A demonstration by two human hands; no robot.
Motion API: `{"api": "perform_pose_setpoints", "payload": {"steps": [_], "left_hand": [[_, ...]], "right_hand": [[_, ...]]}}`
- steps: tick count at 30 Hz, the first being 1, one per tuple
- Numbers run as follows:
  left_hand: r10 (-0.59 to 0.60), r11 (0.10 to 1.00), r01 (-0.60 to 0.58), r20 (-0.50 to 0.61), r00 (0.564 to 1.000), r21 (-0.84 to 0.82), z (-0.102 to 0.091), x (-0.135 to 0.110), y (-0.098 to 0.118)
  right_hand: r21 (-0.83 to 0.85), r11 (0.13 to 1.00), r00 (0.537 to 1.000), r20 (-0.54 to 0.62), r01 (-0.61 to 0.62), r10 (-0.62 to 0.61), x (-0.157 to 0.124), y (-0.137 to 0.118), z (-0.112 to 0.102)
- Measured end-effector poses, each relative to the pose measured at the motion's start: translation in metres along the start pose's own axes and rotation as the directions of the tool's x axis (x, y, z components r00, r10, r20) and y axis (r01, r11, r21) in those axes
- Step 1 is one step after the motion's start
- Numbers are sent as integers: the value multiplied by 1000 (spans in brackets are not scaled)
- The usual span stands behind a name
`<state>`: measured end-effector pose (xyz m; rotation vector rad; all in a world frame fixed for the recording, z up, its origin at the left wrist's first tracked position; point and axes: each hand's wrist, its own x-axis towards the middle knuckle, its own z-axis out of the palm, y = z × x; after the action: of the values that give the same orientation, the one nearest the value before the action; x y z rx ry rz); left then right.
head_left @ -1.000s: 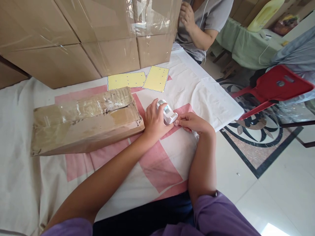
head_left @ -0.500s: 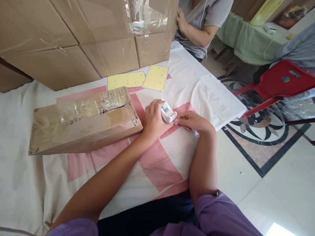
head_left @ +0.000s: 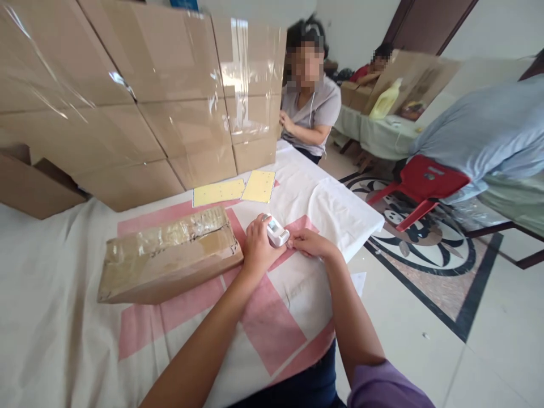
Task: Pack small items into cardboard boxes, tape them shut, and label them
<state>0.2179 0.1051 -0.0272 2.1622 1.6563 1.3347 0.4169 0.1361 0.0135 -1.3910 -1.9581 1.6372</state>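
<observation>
My left hand [head_left: 256, 247] is closed around a small white tape dispenser [head_left: 279, 234] just above the cloth-covered table [head_left: 314, 286]. Close to the dispenser's front end, my right hand [head_left: 313, 243] pinches a small clear piece, apparently tape [head_left: 290, 243], between thumb and fingertips. Left of my left hand lies a long, worn cardboard box [head_left: 170, 263] sealed with clear tape. Two yellow cards [head_left: 219, 193] with scalloped edges and small dots lie beyond my hands, one overlapping the other.
Stacked cardboard boxes [head_left: 178, 133] wall off the table's far side. An open box [head_left: 38, 184] stands far left. A co-worker [head_left: 312, 110] sits beyond the table corner. To the right are a red chair [head_left: 433, 180] with a seated person and a yellow bottle [head_left: 386, 101].
The view has tilted up, bringing more of the room and the people into sight. My hands keep nearly the same pose at the tape dispenser; the box and cards have not moved on the table.
</observation>
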Motion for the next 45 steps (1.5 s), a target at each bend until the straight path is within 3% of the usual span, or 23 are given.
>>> {"api": "perform_pose_setpoints", "payload": {"steps": [9, 14, 20, 26, 31, 39, 45], "left_hand": [[-43, 999, 43, -1, 999, -20, 5, -4, 0], [-51, 998, 53, 44, 998, -32, -1, -3, 0], [-82, 997, 82, 102, 991, 3, -3, -6, -1], [-161, 986, 166, 130, 978, -30, -8, -1, 2], [-176, 983, 182, 154, 972, -26, 3, 28, 22], [-403, 914, 404, 140, 904, 27, 63, 106, 62], [-416, 909, 412, 155, 896, 59, 77, 141, 63]], "right_hand": [[-75, 996, 988, -140, 49, -59, -4, -1, 8], [102, 978, 966, -205, 179, -156, -28, 6, 12], [310, 872, 854, -482, 378, -199, -29, 23, 18], [438, 800, 849, -504, 409, -159, -19, 32, 13], [546, 715, 859, -490, 436, -150, -17, 38, 7], [629, 602, 822, -563, 492, -84, -10, 37, 3], [655, 570, 819, -572, 496, -55, -8, 39, 4]]}}
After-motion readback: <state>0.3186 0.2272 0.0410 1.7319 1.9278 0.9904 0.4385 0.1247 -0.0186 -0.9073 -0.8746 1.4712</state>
